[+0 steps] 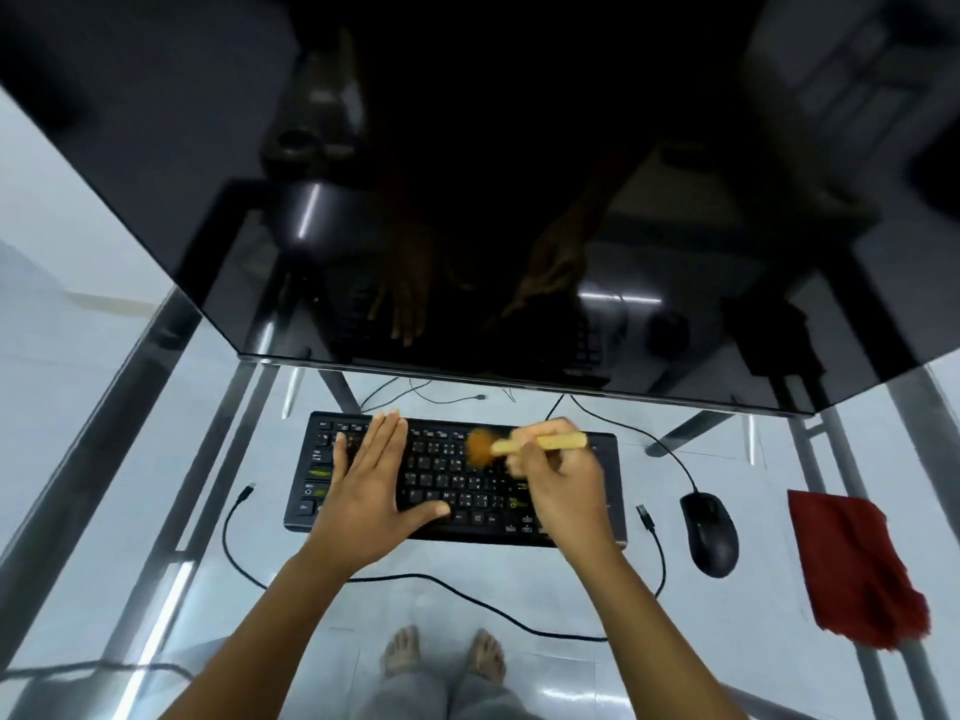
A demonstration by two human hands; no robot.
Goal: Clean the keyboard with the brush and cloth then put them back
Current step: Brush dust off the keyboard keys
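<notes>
Glass forms the desk top (519, 579), so the grey floor and two bare feet (441, 652) show through it at the bottom of the frame. Across the upper half stands a large dark monitor (519, 174); its corners are cut off and it gives only dim reflections. Below it, in the middle, lies the black keyboard (457, 480). On its left part the left hand (374, 475) lies flat with the fingers spread, grasping nothing. Over its right part the right hand (561, 485) is closed around the wooden handle of the brush (524, 443); the orange bristles are blurred and meet the upper key rows. Right of the keyboard sits a black mouse (709, 532), and further right the red cloth (857, 563), whose lower edge looks unclear.
</notes>
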